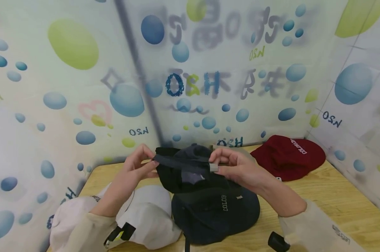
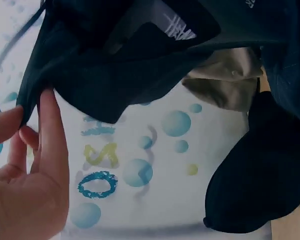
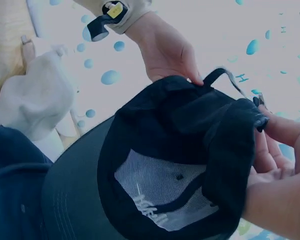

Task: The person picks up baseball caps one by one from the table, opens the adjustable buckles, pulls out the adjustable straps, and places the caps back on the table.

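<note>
Both hands hold up a dark baseball cap (image 1: 167, 178), its open underside and mesh lining facing me in the right wrist view. My left hand (image 1: 133, 171) pinches the rear edge on the left, where a dark strap (image 1: 183, 161) begins. At the other side, my right hand (image 1: 238, 168) grips the edge and the strap's buckle (image 1: 213, 167) between thumb and fingers. The strap spans between the hands in the head view and bows loosely outward in the right wrist view. Just below lies a navy cap (image 1: 208, 222) with lettering.
A dark red cap (image 1: 290, 157) lies at the back right of the wooden table (image 1: 331, 203). White cap (image 1: 149, 217) and pale pink cap (image 1: 70, 218) sit at the left. Partly hidden behind the held cap is a beige cap (image 2: 225, 80). A printed wall covering (image 1: 183, 119) stands behind.
</note>
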`<state>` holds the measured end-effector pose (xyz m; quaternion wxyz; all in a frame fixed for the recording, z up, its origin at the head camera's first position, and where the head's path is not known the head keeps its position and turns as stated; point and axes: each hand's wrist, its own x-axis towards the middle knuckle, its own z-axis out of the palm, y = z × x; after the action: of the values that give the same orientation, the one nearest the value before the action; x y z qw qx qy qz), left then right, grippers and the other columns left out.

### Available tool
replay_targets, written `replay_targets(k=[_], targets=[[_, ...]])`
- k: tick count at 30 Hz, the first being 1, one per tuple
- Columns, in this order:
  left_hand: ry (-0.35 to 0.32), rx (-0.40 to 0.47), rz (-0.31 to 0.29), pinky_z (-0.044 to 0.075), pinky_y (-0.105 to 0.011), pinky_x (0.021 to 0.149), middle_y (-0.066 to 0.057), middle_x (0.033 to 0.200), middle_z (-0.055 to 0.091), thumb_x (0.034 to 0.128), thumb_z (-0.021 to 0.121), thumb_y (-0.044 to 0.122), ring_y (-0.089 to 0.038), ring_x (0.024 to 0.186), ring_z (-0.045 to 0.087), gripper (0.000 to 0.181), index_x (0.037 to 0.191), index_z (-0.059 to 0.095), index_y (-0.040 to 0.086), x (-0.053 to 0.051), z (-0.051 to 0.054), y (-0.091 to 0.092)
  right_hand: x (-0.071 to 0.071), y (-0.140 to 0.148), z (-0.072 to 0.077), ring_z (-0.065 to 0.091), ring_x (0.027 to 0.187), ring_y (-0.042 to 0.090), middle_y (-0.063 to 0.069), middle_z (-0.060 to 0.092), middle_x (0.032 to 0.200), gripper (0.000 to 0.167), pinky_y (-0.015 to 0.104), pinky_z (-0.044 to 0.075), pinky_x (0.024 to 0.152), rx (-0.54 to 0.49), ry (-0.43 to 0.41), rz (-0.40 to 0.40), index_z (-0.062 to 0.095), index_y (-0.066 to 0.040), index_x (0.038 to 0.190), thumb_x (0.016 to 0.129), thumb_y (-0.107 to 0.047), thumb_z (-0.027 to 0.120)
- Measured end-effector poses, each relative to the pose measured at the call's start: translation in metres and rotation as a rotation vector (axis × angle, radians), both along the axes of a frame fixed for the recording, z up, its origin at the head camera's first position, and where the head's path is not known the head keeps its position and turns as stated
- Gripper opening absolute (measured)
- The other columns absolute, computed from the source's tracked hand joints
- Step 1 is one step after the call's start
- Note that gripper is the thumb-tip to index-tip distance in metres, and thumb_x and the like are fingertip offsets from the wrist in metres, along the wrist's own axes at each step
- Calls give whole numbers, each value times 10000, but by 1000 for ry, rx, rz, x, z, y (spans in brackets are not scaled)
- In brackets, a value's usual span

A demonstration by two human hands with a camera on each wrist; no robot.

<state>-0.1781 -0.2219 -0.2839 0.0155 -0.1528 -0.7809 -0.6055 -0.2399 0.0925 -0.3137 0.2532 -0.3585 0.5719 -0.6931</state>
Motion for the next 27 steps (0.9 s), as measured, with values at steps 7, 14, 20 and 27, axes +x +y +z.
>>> replay_targets(k=[7, 14, 20, 27], targets=[[-65, 6, -137, 584, -272, 818, 60, 995, 599, 1034, 511, 105, -84, 851, 669, 116, 994, 562, 200, -7, 3, -20, -1, 5, -1, 557, 864, 75, -78, 649, 939, 185, 199, 482, 778, -49, 64, 94, 562, -145, 1129, 1010, -12, 512], [-7, -209, -546, 484, -241, 1011, -65, 1268, 529, 1013, 406, -59, -146, 1199, 578, 227, 1169, 517, 62, -16, 34, -21, 3, 4, 2, 593, 909, 89, -79, 686, 985, 154, 222, 508, 829, 31, 93, 44, 575, -149, 1118, 997, -55, 562], [92, -425, -436, 476, -346, 1068, -127, 1273, 600, 992, 379, -51, -242, 1195, 582, 276, 1170, 567, 44, -28, 59, 3, 7, 0, 5, 608, 915, 105, -66, 692, 984, 129, 255, 507, 849, 82, 101, 15, 597, -130, 1107, 992, -74, 576], [184, -842, -251, 552, -414, 943, -80, 1251, 679, 1014, 551, 91, -244, 1110, 669, 283, 1283, 636, 110, -39, 58, 43, 10, -3, 8, 608, 952, 105, -69, 688, 1022, 132, 264, 499, 863, 122, 97, -2, 621, -151, 1106, 997, -95, 573]])
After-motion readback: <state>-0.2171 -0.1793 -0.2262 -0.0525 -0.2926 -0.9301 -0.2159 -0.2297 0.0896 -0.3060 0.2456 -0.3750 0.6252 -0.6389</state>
